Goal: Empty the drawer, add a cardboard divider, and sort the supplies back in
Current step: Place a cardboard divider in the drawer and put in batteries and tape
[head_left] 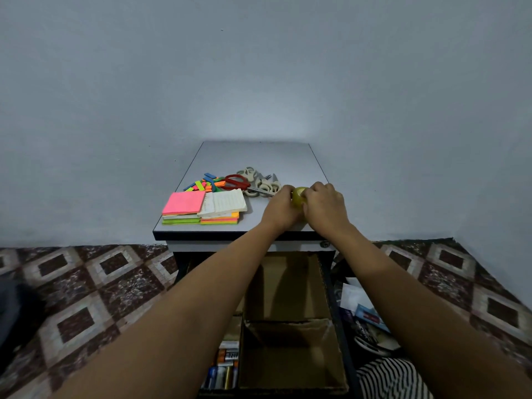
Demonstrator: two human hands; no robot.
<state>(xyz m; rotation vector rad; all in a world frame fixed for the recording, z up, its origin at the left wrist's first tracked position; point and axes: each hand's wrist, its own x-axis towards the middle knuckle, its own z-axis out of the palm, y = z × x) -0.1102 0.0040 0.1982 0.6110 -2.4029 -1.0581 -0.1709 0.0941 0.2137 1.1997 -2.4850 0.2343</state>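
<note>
Gripping 1 yellow roll between them, left hand and right hand curl round it over the cabinet top.

A yellowish tape roll is being gripped by the left hand and right hand near the cabinet top's front right corner, sticky-note pads and scissors are lying leftward, and the open drawer is holding a cardboard divider and batteries.

Plain pale blue-grey wall behind a small grey-topped, dark-edged cabinet; maroon-and-cream diamond-patterned tiled floor on both sides. Dim light, brightest on the wall just above the cabinet.
</note>
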